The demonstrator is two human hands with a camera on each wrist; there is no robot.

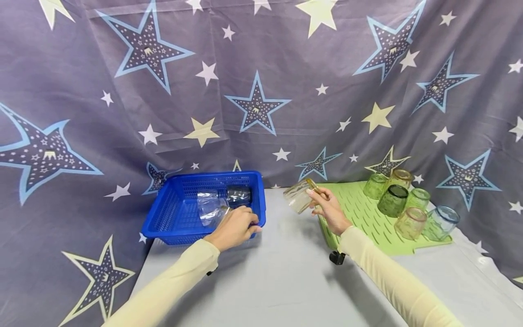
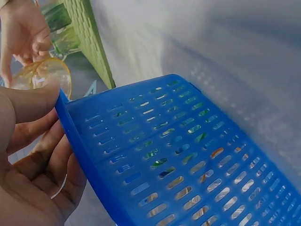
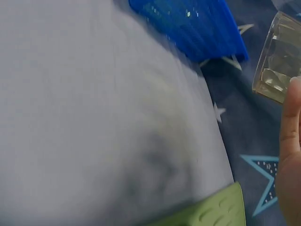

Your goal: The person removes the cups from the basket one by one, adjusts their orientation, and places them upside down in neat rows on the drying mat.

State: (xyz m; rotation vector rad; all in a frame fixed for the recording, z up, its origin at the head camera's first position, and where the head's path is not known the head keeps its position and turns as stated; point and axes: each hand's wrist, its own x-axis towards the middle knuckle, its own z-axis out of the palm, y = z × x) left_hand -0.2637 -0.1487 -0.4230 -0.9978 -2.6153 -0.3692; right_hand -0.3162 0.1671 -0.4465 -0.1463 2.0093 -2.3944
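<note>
At the near right corner of the blue basket [image 1: 173, 231], my left hand [image 1: 234, 227] grips the rim. In the left wrist view, the thumb [image 2: 35, 100] lies over the rim, with curled fingers behind it. Inside the basket are clear glasses [image 1: 207, 209] and a dark glass [image 1: 238, 195] lying on its side; my left hand partly covers the nearest glass. Between basket and mat, my right hand [image 1: 328, 211] holds a ribbed amber glass [image 1: 299, 196] in the air, tilted on its side, fingers near its orange rim.
On the right lies a green drying mat [image 1: 351, 204] with several coloured glasses, among them a dark green glass [image 1: 392, 201], a pink glass [image 1: 410, 223] and a light blue glass [image 1: 441, 222]. A star-patterned curtain [image 1: 278, 136] hangs behind the white table [image 1: 282, 281].
</note>
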